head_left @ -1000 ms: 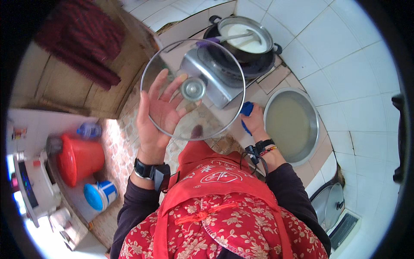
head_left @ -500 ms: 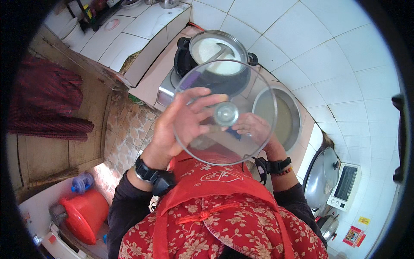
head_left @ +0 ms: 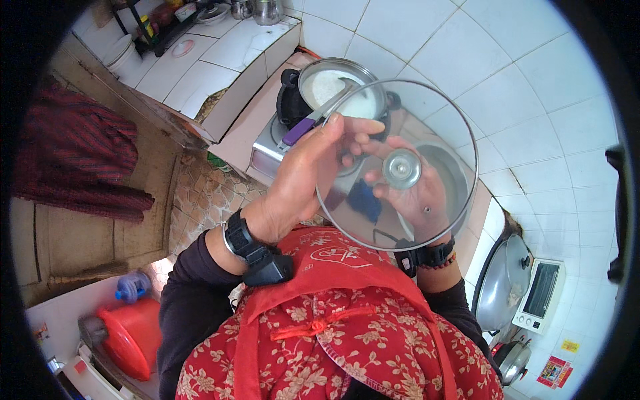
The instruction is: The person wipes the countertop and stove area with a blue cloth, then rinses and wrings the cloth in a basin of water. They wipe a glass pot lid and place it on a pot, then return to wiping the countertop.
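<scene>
**Glass lid held up in both hands**

Lid is up in front of the chest, tilted, above the stove area. It is clear glass with a metal rim and a round metal knob in the middle. Left hand grips the rim at its left edge, thumb on top, fingers curled round the edge and clamped on it. Right hand is seen through the glass, palm spread behind the lid, fingers apart and pressed flat to it; a blue scrap sits by that palm, can't tell if it is pinched.

Handling, as a guess: stiff, fairly heavy for its size, breakable, likely slippery if wet. Best hold is the knob or the metal rim, not the bare glass.

Around: pot with white contents on the stove just beyond the lid, a spoon with purple handle lying across it. Basin shows behind the glass. Tiled counter with dishes to the far left. Wok lid and small oven at right. Red bucket and blue bottle low left.

In the way: spoon handle juts toward the lid's near edge; pot sits close beneath.
</scene>
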Demonstrator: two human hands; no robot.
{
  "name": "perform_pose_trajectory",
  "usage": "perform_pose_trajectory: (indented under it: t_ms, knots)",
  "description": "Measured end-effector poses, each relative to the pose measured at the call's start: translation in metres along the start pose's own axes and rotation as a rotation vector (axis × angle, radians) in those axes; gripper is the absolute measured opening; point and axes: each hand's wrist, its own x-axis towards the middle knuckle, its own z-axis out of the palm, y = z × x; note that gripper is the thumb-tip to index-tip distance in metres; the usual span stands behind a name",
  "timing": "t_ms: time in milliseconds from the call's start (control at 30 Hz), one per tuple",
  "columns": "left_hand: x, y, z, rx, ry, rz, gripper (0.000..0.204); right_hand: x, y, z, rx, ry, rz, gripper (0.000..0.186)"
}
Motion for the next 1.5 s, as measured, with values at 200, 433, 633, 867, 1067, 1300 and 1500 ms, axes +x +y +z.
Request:
perform_pose_trajectory:
  t_ms: [200, 433, 633, 867, 1067, 1300, 1500]
  knots:
    - [0.012, 0.007, -0.007, 0.13, -0.019, 0.052, 0.061, 0.01, -0.002, -0.001, -0.055, 0.238, -0.099, 0.049]
    - [0.008, 0.019, -0.083, 1.031, 0.518, 0.495, 0.055, 0.037, -0.049, -0.01, -0.404, 0.195, -0.265, 0.049]
    - [-0.02, -0.002, -0.115, 1.19, 0.493, 0.164, 0.076, 0.068, -0.088, -0.027, -1.042, 0.501, -0.356, 0.037]
    - [-0.012, -0.013, -0.109, 1.212, 0.448, 0.046, 0.073, 0.128, -0.09, -0.066, -1.586, 0.552, -0.352, 0.024]
    - [0.008, -0.025, -0.122, 1.092, 0.515, -0.027, 0.061, 0.171, -0.081, -0.087, -2.058, 0.36, -0.402, 0.026]
    - [0.025, -0.023, -0.129, 0.606, 0.381, -0.358, 0.038, 0.2, -0.059, -0.1, -2.296, 0.209, -0.277, 0.027]
    - [0.019, -0.017, -0.113, 0.67, 0.387, -0.259, 0.03, 0.203, -0.056, -0.102, -2.279, 0.201, -0.302, 0.026]
